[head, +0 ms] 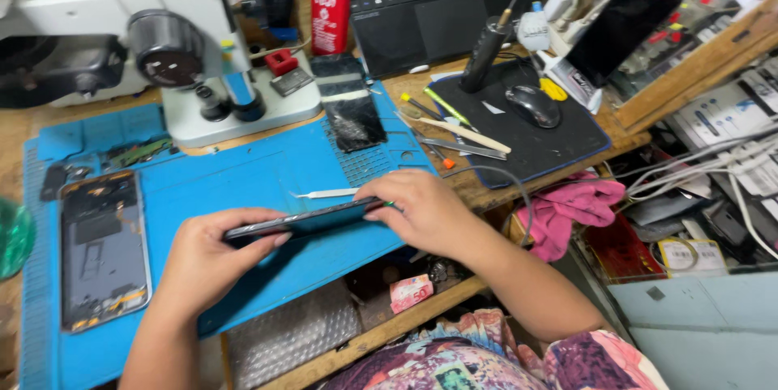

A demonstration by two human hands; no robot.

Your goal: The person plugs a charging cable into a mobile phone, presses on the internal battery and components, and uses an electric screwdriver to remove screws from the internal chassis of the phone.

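Above the blue work mat point(243, 187), the left hand point(212, 259) and right hand point(425, 210) grip a slim phone panel point(304, 220) edge-on by its ends, apparently mid-separation. The next move likely needs steady prying along the seam. Tweezers point(326, 193) lie just behind; open mat remains leftward before the opened phone body point(104, 248).

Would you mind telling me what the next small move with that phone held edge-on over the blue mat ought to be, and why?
Probably slide the right hand a little further along the phone's edge. The left hand already grips the other end, holding it edge-up above the blue mat, and the right fingertips press at the seam, where something thin and green pokes out. Whether the seam has opened cannot be seen.
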